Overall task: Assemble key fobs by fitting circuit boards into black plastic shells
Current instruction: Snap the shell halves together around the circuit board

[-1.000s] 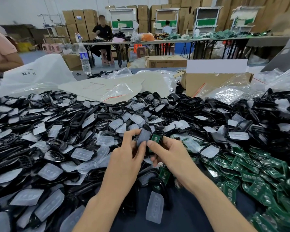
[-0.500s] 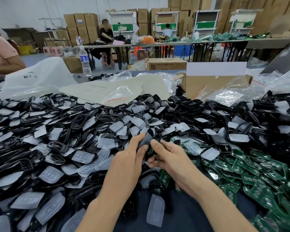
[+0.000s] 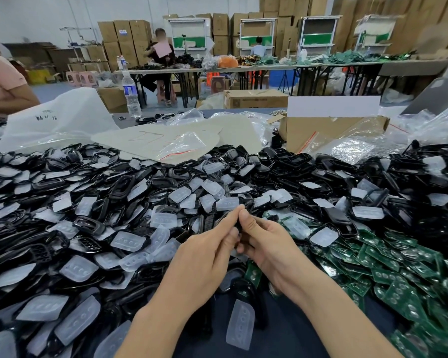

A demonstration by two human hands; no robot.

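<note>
Black shell [image 3: 237, 227], largely hidden: both grips were clamped on it, left hand [image 3: 204, 254] and right hand [image 3: 268, 244] pinching it above the dark surface [image 3: 277, 339]. Around lay a shell heap [image 3: 124, 184], clear pads [image 3: 130, 240] and green circuit boards [image 3: 388, 264]; beyond, a cardboard box [image 3: 321, 133] and stacked cartons [image 3: 130, 32].

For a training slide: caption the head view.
Assembly bench: left hand and right hand pinch a black shell over piles of shells, clear button pads and green circuit boards.
</note>
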